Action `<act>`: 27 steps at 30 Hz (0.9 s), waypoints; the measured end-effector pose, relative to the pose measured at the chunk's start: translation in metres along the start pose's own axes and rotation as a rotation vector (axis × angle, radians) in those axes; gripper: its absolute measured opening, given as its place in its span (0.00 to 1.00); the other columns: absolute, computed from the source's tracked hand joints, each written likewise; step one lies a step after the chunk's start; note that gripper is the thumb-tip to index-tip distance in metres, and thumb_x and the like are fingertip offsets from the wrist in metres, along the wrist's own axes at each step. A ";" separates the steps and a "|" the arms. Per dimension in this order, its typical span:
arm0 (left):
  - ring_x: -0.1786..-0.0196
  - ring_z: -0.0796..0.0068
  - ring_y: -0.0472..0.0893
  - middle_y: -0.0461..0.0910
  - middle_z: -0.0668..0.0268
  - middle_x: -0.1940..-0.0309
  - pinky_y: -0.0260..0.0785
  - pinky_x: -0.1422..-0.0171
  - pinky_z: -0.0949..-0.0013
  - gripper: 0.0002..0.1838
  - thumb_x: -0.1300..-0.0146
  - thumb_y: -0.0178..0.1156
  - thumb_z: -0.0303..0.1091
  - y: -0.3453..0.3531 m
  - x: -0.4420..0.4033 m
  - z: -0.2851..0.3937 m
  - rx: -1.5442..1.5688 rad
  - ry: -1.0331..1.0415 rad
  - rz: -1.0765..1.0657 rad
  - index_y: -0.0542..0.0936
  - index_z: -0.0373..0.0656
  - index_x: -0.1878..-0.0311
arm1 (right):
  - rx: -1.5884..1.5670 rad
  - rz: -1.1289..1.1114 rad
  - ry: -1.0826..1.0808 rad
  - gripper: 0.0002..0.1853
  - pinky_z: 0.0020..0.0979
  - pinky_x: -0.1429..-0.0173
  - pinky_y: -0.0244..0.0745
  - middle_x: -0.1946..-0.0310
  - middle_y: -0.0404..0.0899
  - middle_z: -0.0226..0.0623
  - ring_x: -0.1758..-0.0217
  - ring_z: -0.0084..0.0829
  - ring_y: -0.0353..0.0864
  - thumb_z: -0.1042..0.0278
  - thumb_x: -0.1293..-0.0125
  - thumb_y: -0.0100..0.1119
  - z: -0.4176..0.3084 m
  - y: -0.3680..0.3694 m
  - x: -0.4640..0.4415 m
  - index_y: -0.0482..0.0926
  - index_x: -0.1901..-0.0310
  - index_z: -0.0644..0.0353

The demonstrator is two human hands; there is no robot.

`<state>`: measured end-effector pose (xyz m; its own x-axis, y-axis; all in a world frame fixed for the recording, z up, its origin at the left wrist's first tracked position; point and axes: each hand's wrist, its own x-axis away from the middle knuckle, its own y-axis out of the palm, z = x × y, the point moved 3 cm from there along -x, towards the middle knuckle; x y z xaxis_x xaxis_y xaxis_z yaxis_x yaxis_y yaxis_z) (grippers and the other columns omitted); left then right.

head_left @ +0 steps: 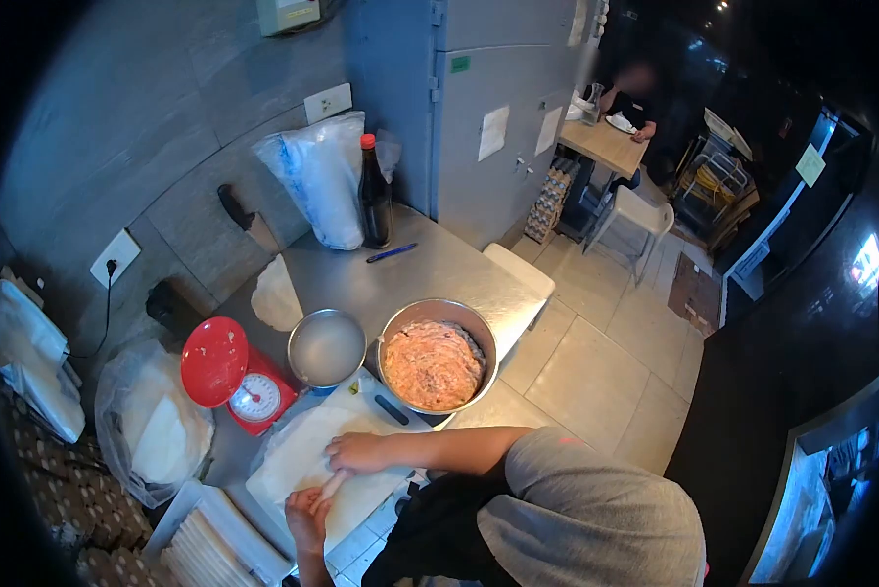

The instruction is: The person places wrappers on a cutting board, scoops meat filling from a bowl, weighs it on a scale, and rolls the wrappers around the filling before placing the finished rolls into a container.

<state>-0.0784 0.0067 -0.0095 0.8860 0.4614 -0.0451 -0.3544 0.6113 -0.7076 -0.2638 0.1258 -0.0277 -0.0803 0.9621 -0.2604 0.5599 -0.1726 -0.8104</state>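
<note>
A thin pale roll (pixel 335 483), apparently a wrapper rolled up, lies between my hands over a stack of white wrapper sheets (pixel 298 452). At its near end, my left hand (pixel 307 516) pinches it with bent fingers. Curled over the far end is my right hand (pixel 356 453), its fingertips partly hidden. Beyond the sheets stands a round metal pot (pixel 438 354) of pinkish minced filling (pixel 432 367). A metal bowl (pixel 327 348) sits beside it, and a dark-handled utensil (pixel 392 410) rests near the pot's base.
Left of the sheets are a red kitchen scale (pixel 254 396), a bag of wrappers (pixel 161 435) and a tray (pixel 249 533) of white rolls. A dark bottle (pixel 374 201), a pen (pixel 392 252) and a knife (pixel 249 220) are further back. A seated person (pixel 635 103) is at a distant table.
</note>
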 end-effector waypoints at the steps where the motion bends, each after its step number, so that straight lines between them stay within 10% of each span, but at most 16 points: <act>1: 0.56 0.57 0.76 0.79 0.61 0.63 0.69 0.48 0.58 0.17 0.58 0.74 0.25 -0.002 0.000 0.004 0.020 -0.011 -0.014 0.82 0.42 0.62 | -0.002 0.018 -0.005 0.10 0.44 0.52 0.72 0.62 0.73 0.38 0.55 0.44 0.75 0.64 0.50 0.68 -0.001 -0.001 0.001 0.76 0.69 0.54; 27: 0.59 0.58 0.78 0.78 0.62 0.66 0.70 0.52 0.57 0.20 0.61 0.78 0.30 -0.021 0.002 0.010 -0.100 0.034 -0.045 0.81 0.43 0.63 | -0.140 -0.150 0.178 0.19 0.42 0.49 0.70 0.62 0.76 0.34 0.51 0.42 0.75 0.64 0.59 0.76 0.004 -0.021 0.007 0.80 0.63 0.50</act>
<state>-0.0721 0.0018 0.0124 0.9104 0.4122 -0.0345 -0.2842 0.5628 -0.7762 -0.2796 0.1349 -0.0149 -0.0319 0.9988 -0.0361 0.6623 -0.0059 -0.7493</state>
